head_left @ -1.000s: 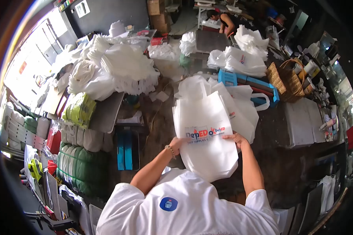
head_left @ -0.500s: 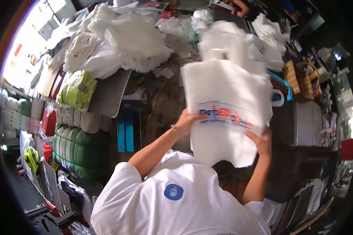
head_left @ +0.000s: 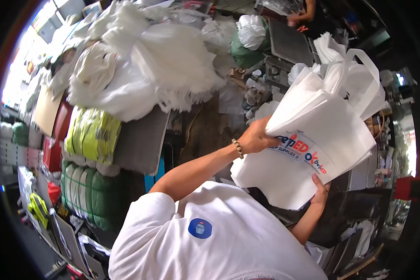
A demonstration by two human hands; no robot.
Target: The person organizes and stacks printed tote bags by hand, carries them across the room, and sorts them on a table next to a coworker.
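Note:
A stack of white printed bags [head_left: 326,126], with red and blue lettering, is lifted in front of my chest and tilted, its handles toward the upper right. My left hand [head_left: 258,136], with a beaded bracelet at the wrist, grips the stack's left edge beside the print. Lower down, my right hand [head_left: 320,189] holds the bottom right part, its thumb on the front bag and its other fingers hidden behind. The bags lie close together, with several layers showing along the edges.
Large heaps of white fabric [head_left: 168,60] lie at upper left, above a yellow-green bundle [head_left: 94,135] and a green tied bale [head_left: 91,193]. A grey board [head_left: 142,140] juts out beside them. Another person [head_left: 305,16] is at the top, near a dark panel [head_left: 289,42].
The bag stack has risen and swung to the right, and is now tilted with its handles at upper right. Both hands have moved right with it. The view has also shifted.

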